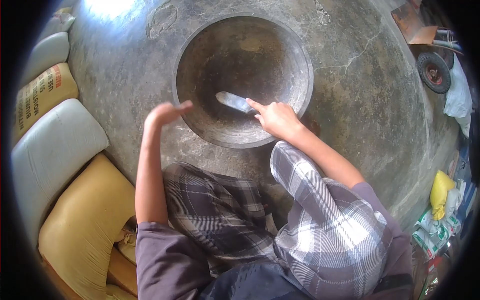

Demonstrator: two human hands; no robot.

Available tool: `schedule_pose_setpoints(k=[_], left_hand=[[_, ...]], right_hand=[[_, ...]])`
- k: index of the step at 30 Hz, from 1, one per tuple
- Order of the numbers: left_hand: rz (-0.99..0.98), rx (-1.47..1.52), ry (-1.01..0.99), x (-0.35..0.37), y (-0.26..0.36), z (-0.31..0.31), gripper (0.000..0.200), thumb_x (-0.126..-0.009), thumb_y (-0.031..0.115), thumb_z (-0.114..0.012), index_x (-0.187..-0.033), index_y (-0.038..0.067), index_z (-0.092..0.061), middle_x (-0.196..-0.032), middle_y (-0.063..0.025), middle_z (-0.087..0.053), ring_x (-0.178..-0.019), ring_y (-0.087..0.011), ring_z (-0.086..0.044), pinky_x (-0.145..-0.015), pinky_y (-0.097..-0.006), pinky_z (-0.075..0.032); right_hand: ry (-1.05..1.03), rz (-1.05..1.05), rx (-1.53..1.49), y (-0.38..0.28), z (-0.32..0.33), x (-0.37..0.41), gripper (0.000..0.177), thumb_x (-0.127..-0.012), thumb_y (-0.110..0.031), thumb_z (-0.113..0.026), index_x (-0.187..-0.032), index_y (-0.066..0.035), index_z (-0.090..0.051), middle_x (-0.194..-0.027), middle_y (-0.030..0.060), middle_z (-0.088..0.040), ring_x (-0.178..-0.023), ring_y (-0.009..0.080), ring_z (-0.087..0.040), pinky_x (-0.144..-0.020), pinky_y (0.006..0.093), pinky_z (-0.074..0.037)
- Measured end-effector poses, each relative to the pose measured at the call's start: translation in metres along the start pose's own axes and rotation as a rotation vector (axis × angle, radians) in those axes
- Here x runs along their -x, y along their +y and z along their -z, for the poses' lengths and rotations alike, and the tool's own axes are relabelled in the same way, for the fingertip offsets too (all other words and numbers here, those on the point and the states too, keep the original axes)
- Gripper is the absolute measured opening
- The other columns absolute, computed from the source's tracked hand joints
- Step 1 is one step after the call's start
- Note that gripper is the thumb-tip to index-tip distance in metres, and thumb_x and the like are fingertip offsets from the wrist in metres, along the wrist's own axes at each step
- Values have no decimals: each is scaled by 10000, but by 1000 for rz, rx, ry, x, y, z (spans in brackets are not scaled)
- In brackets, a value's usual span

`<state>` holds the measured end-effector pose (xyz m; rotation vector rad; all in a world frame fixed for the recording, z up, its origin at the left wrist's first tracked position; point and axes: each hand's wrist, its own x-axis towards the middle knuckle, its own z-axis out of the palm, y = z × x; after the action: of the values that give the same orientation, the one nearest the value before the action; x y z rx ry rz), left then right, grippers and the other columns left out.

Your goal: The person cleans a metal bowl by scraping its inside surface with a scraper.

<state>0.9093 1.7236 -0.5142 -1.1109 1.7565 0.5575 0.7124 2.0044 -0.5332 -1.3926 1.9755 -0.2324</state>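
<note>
A wide, round grey bowl (304,75) rests on the concrete floor in front of my knees. My right hand (277,119) is over the bowl's near right side, its fingers wrapped round the end of a flat, pale metal blade with a rounded tip (232,101). My index finger lies along the blade, which points left inside the bowl; the grip end is hidden in my hand. By the bowl's left rim is my left hand (168,113), slightly blurred, its thumb or a finger pointing right. Whether it holds anything is not visible.
Stuffed white sacks (62,150) and yellow sacks (87,215) line the left side. A black wheel (433,73) with a rusty metal part (407,25) stands at the upper right. Several plastic bags, one yellow (441,194), lie at the right edge. Cracks run across the floor (350,100).
</note>
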Motion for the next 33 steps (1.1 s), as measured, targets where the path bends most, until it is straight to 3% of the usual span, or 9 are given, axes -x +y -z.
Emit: schedule_pose_setpoints(k=[2, 4, 7, 9, 12, 21, 26, 28, 33], left_hand=[[-20, 166, 185, -13, 2, 33, 958, -817, 758, -520, -1369, -25, -490, -1320, -298, -536, -1289, -365, -496, -1088, -399, -380], [-235, 238, 759, -45, 9, 36, 876, -841, 652, -607, -1370, -36, -485, -1314, -293, -546, -1261, -342, -530, -1063, -406, -402], [-433, 645, 788, -87, 31, 55, 709, -841, 483, -699, -1308, -29, -547, -1232, -200, -637, -1174, -269, -599, -984, -369, -458], [-531, 882, 409, -95, 42, 57, 508, -867, 284, -719, -1260, -9, -583, -1108, -115, -683, -999, -181, -641, -868, -327, -494], [-534, 1031, 374, -84, 44, 57, 374, -868, 115, -699, -1210, -4, -606, -1001, -66, -685, -866, -124, -620, -774, -277, -492], [-745, 1276, 915, 50, 52, 32, 302, -848, -24, -653, -1149, -36, -645, -997, -59, -694, -860, -95, -616, -751, -250, -481], [-792, 1344, 1082, 99, 98, 18, 390, -833, -79, -609, -1221, -38, -616, -1029, -53, -677, -839, -68, -597, -753, -211, -461], [-851, 1313, 1102, 95, 100, 12, 470, -822, -103, -545, -1284, -24, -580, -1149, -88, -661, -970, -106, -620, -841, -240, -483], [-835, 1110, 1101, 99, 94, 9, 619, -771, -120, -462, -1367, 34, -526, -1371, -111, -567, -1298, -209, -496, -1084, -303, -367]], right_hand=[[-5, -8, 21, -1, 8, 10, 480, -916, -291, -579, -1389, -247, -511, -755, 171, -685, -709, 351, -678, -680, 458, -546], [-7, -22, 60, 2, 19, 24, 466, -919, -294, -573, -1379, -244, -522, -755, 167, -686, -708, 346, -679, -681, 454, -548], [-30, -75, 105, 10, 40, 47, 440, -918, -280, -569, -1351, -206, -551, -767, 166, -690, -716, 343, -683, -687, 449, -548], [-44, -153, 108, 18, 47, 61, 422, -917, -265, -567, -1328, -171, -576, -801, 180, -698, -746, 336, -694, -721, 447, -553], [-104, -317, 55, 24, 64, 68, 421, -919, -269, -567, -1329, -174, -574, -802, 194, -695, -754, 342, -695, -741, 453, -554], [293, -323, 209, 50, 46, 48, 432, -933, -218, -527, -1363, -189, -535, -681, 228, -655, -648, 418, -661, -608, 516, -535], [146, -282, -172, 31, -4, 27, 461, -943, -211, -505, -1402, -170, -484, -788, 246, -678, -755, 444, -666, -724, 526, -538], [249, 204, -500, 19, -27, 14, 470, -944, -228, -511, -1408, -166, -468, -909, 231, -694, -866, 454, -659, -786, 524, -529], [143, 92, -339, 12, -11, 1, 471, -951, -191, -482, -1420, -160, -459, -970, 208, -701, -873, 440, -671, -796, 514, -534]])
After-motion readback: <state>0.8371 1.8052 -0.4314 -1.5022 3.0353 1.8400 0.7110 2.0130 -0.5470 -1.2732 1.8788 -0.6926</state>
